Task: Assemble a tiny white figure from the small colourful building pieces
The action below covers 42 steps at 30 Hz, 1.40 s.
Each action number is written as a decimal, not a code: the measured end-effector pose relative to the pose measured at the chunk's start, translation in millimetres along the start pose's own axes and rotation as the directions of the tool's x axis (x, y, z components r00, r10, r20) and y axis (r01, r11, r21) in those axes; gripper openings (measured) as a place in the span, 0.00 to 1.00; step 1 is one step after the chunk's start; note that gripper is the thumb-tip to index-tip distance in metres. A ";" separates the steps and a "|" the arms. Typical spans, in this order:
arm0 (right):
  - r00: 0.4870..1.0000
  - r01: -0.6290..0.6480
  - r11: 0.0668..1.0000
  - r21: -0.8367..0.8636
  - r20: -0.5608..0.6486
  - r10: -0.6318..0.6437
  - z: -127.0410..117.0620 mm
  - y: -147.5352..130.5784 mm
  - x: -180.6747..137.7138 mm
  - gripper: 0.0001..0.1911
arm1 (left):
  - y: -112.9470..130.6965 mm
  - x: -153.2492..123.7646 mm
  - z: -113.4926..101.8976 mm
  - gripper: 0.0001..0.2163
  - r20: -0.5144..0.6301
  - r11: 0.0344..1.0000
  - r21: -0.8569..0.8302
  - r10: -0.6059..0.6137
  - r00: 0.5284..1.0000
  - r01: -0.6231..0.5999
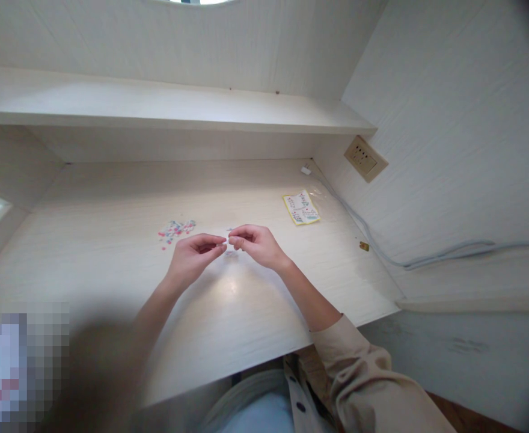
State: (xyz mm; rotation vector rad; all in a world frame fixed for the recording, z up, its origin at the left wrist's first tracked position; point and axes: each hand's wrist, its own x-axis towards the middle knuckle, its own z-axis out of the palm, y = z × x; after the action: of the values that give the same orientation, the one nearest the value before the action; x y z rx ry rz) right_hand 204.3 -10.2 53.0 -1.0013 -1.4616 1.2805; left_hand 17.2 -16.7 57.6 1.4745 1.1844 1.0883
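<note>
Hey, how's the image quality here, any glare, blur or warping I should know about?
Head view: soft, even light, with a bright glare patch on the desk; wide-angle stretch slants the shelf edge; the lower left corner is pixelated and blurred; the upper right corner darkens; the small pale bit pinched between left hand and right hand is too tiny to resolve.

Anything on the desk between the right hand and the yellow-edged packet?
No. In the head view, the desk between the right hand and the packet is bare.
</note>
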 end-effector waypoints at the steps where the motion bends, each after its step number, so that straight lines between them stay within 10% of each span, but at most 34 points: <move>1: 1.000 -0.002 1.000 0.002 -0.008 0.002 -0.2 0.0 0.0 0.13 | -0.4 -0.1 -0.3 0.14 0.005 1.000 0.003 0.000 1.000 0.000; 42: 0.998 -0.038 0.999 0.035 -0.058 0.040 -1.0 7.7 -9.0 0.14 | 3.0 -4.2 -2.6 0.12 0.023 0.998 0.054 0.035 0.999 -0.036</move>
State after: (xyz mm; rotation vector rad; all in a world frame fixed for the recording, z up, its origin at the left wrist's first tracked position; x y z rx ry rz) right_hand 207.5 -17.6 44.3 -1.0406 -1.3775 1.2887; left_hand 14.5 -20.8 60.6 1.5506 1.1844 1.0692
